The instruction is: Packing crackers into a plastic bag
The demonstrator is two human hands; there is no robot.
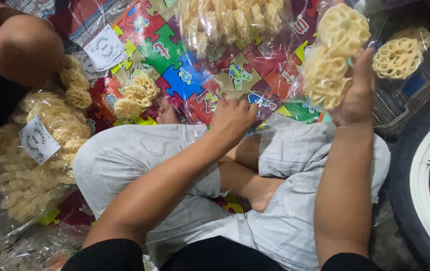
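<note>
I sit cross-legged on a colourful puzzle mat (175, 55). My right hand (358, 90) holds up a clear plastic bag of pale yellow flower-shaped crackers (333, 55) at the upper right. My left hand (232, 116) reaches forward over my knee, fingers curled down on clear plastic wrap (255, 65) lying on the mat; whether it grips the wrap is unclear. A large bag of the same crackers (230, 17) lies just beyond it.
Filled cracker bags with white paper labels (39, 150) pile at the left. Loose crackers (137, 95) lie on the mat. Another person's knee (24, 47) is at the upper left. A woven basket with a cracker (398, 57) and a wheel (428, 185) stand at the right.
</note>
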